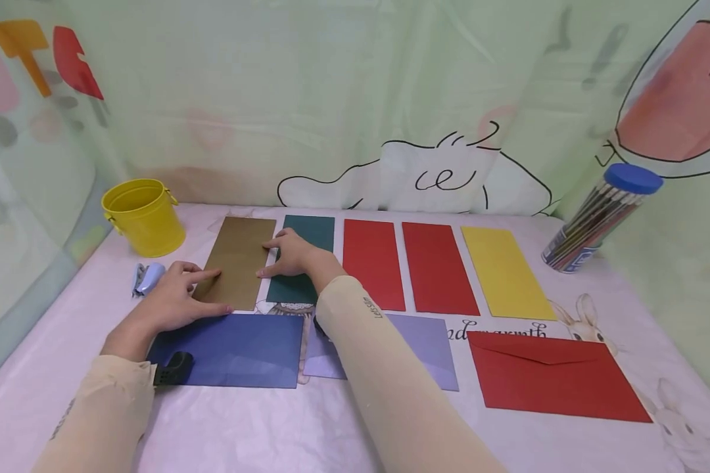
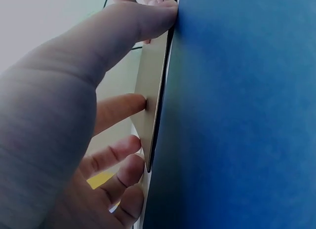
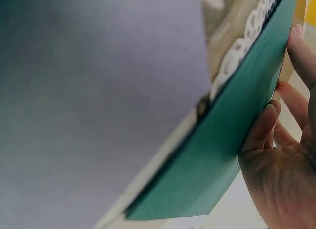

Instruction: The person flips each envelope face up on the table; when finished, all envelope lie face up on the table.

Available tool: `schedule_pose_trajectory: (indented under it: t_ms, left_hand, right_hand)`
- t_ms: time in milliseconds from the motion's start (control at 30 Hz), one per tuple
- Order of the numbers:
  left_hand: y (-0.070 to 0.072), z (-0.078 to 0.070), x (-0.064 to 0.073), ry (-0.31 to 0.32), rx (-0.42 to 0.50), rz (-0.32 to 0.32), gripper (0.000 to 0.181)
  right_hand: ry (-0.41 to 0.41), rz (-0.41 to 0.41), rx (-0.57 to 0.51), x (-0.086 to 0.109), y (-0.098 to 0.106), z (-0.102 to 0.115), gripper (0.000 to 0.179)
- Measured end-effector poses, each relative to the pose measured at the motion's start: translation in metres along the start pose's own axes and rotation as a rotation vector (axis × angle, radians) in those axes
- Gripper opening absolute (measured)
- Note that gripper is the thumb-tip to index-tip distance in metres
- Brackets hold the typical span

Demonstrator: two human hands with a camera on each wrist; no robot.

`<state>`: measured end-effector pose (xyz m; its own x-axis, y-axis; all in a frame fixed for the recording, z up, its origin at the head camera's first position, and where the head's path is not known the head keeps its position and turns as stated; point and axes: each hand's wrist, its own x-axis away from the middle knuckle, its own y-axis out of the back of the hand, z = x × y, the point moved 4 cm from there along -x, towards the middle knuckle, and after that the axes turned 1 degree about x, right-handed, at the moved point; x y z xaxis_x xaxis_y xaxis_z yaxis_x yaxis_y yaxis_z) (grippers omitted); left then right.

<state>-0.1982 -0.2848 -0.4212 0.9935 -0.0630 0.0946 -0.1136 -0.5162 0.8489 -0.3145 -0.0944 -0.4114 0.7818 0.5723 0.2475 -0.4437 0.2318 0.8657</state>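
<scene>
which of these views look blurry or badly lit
Head view: fairly even light, with the flap line on the red envelope readable; left wrist view: the blue envelope is a soft, nearly featureless spread, the left hand shadowed against a pale background; right wrist view: the purple envelope looks blurred, darkening toward the upper left corner.

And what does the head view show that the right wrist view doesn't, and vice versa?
Only the head view: the pencil jar, the stapler and the flapped red envelope.
Only the right wrist view: the palm side of the right hand, up close.
Both: that hand, the brown sheet it touches, the green sheet and the lavender sheet.
</scene>
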Motion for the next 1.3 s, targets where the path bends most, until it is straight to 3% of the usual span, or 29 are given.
schedule_pose_trajectory:
  t_ms: [367,533,800,1100,1300]
  left_hand:
    - [0.004,0.001,0.0,-0.019,-0.031,-0.023,0.092]
    - [0.007,0.001,-0.001,-0.084,-0.048,-0.065,0.076]
    - [0.011,0.003,0.001,-0.085,0.014,-0.089,0.054]
    - [0.011,0.003,0.001,-0.102,0.026,-0.077,0.054]
    - [0.007,0.002,-0.001,-0.135,0.011,-0.077,0.069]
  right_hand:
    - [0.0,0.005,-0.04,0.0,0.001,-0.002,0.075]
    - [-0.003,-0.003,-0.056,0.0,0.001,-0.004,0.075]
    - [0.003,0.009,-0.058,0.0,0.0,-0.005,0.076]
    - [0.0,0.019,-0.073,0.0,0.001,-0.004,0.077]
    - [-0.002,0.017,-0.078,0.001,0.001,-0.003,0.077]
